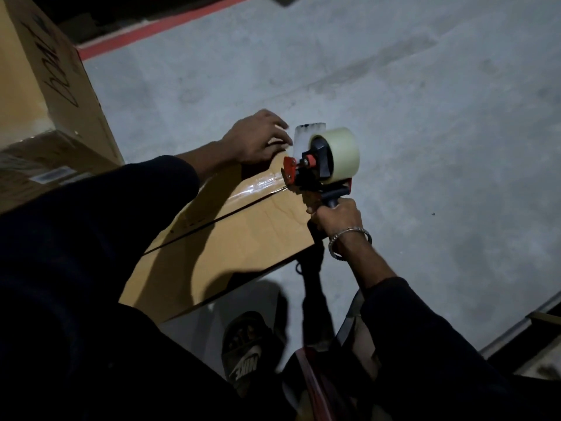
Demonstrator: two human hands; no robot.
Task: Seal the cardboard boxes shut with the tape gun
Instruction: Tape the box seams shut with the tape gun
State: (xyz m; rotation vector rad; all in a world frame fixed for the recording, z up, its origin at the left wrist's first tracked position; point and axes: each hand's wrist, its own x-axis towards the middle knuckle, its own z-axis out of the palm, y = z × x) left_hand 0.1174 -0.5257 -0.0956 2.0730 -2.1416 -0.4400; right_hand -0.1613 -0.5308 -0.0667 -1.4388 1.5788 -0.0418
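A brown cardboard box (243,238) lies on the floor in front of me, its two top flaps meeting in a dark seam. A strip of clear tape (261,185) shines along the far end of that seam. My right hand (337,217) grips the handle of a red and black tape gun (315,170) carrying a pale tape roll, its front end at the box's far right corner. My left hand (258,138) rests on the far edge of the box with fingers spread flat, just left of the gun.
Taller cardboard boxes (45,95) with black handwriting stand at the left, a labelled one below them. Grey concrete floor (425,117) stretches right and ahead, with a red painted line (170,27) at the top. My sandalled foot (246,354) stands near the box's near corner.
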